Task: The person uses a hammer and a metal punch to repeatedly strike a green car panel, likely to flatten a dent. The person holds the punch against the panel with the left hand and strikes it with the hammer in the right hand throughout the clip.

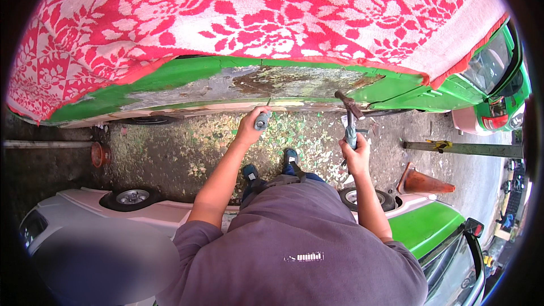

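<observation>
My left hand (250,126) grips a tool with a grey handle (262,120), its thin tip set against the stripped, rusty side panel (266,82) of a green car. My right hand (356,153) holds a hammer (348,114) by its grey handle, the dark head raised just below the same panel. The panel's paint is scraped away to bare grey and brown metal. A red and white flowered cloth (243,11) covers the car above the panel. My shoes (290,157) stand on the ground below.
Paint flakes litter the concrete ground (187,153). Behind me stands another green and white car (425,226) with a wheel (131,197). An orange cone (422,181) lies at right near a metal pole (464,148). A round rusty part (100,154) sits at left.
</observation>
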A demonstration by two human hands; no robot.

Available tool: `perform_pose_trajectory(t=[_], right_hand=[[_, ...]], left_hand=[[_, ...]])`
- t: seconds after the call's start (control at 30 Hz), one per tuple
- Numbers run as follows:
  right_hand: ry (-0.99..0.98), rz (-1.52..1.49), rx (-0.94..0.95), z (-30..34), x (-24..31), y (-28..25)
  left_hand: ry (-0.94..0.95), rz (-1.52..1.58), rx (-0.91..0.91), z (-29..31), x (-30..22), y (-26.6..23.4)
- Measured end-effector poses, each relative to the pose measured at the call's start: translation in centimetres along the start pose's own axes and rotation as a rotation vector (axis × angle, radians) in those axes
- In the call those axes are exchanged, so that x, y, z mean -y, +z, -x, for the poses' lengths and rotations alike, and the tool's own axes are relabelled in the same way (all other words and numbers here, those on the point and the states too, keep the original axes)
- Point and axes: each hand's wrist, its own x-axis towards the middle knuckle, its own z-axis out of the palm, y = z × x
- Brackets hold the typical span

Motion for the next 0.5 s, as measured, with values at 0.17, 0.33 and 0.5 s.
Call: perform_pose_trajectory(t=[0.17, 0.33, 0.5], right_hand=[[-0.019, 0.014, 0.001, 0.11, -0.22, 0.2], [-0.021, 0.076, 0.024, 0.03, -0.15, 0.33], [0.007, 0.05, 0.04, 0.16, 0.77, 0.73]], left_hand=[[0.261, -0.32, 0.146, -0.1, -0.7, -0.81], [0.246, -0.324, 0.149, 0.67, -0.97, -0.72], [0.217, -0.296, 0.115, 0.47, -0.22, -0.52]])
